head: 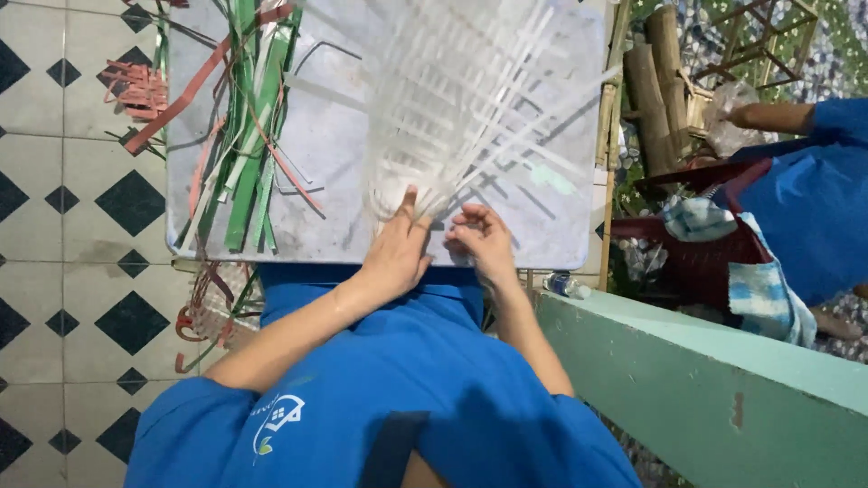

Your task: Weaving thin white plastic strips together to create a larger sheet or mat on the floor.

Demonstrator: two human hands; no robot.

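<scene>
Material: white plastic strips (470, 99), woven into a loose lattice that rises off a pale, scuffed tabletop (344, 136)
Weave so far: a low woven base (398, 185) and crossed uprights stand; many strip ends fan out free toward the top, blurred by motion, so the upper part looks unfinished
Left hand (396, 253): lies flat against the foot of the weave, fingers nearly straight, pressing it down rather than gripping
Right hand (484, 242): fingers curled in a pinch at the lower edge of the lattice, apparently closed on one white strip; the exact strip is hard to tell
Stage, as judged: roughly mid-build, the bottom shaped, the sides partly laced, the rim not yet closed
Spare stock: green and red strips (249, 136) lie in a heap on the left of the table, apart from the white work
Nearby: a second person in a blue shirt (814, 199) sits at the right beyond a green ledge (705, 380); a small bottle (565, 286) rests by the table's corner
</scene>
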